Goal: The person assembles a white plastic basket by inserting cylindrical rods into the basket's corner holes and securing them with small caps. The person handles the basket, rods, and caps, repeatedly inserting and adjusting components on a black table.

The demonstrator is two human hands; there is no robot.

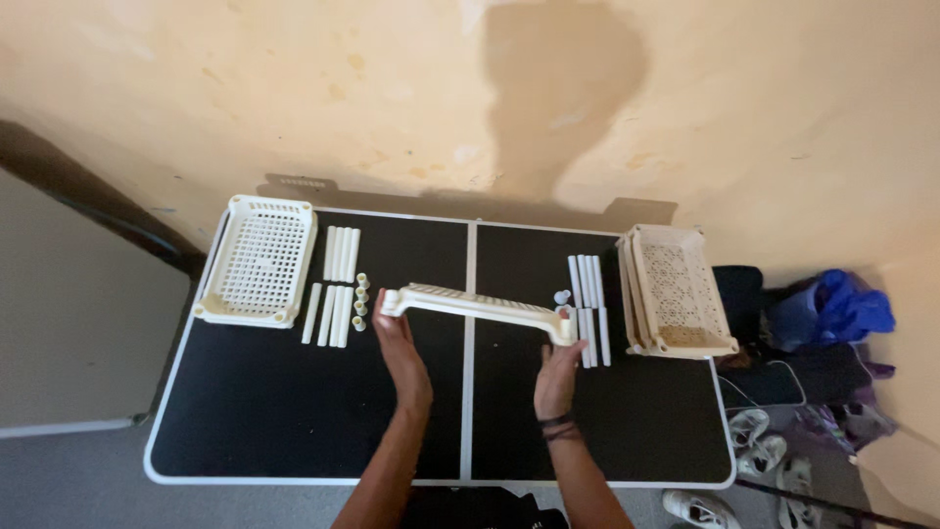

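Both of my hands hold a long cream perforated plastic tray [475, 305] edge-on above the middle of a black folding table [284, 411]. My left hand [399, 345] grips its left end and my right hand [560, 370] grips its right end. White tubes [334, 282] lie in rows to the left of the tray, with small cream connector caps [360, 301] beside them. More white tubes [587, 306] lie to the right, with a small cap [562, 296] next to them.
A cream basket tray [258, 261] rests at the table's left end and a stack of similar trays [676, 291] at the right end. A beige wall runs behind. Blue and dark bags [830, 312] and shoes [759, 441] lie on the floor right of the table.
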